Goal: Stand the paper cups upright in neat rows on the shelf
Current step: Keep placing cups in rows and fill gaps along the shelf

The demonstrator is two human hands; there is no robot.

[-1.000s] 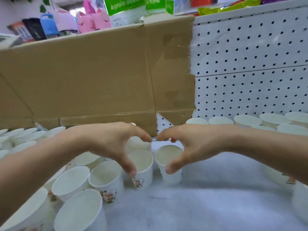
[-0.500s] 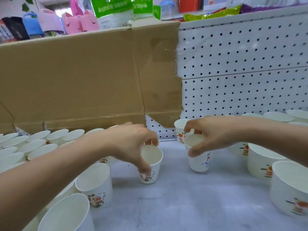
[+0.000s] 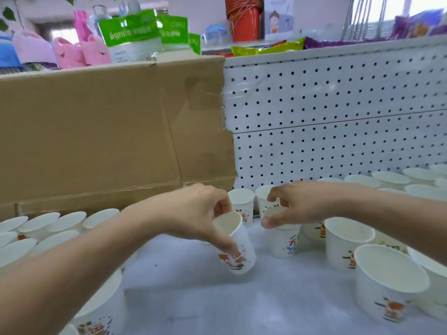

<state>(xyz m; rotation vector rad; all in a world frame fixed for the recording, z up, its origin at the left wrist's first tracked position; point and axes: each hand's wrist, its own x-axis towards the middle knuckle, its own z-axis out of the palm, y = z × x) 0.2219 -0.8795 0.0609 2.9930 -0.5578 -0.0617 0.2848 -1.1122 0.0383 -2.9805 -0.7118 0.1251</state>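
Your left hand is pinching the tilted cup, right hand gripping the upright cup; be setting bases flat.

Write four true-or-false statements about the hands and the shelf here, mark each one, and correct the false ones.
1. The left hand grips a tilted paper cup. True.
2. The right hand holds nothing. False: its fingers and thumb pinch the rim of a second cup.
3. Brown cardboard stands behind the cups on the left. True.
4. The back panel on the right is plain wood. False: it is white pegboard with rows of holes.
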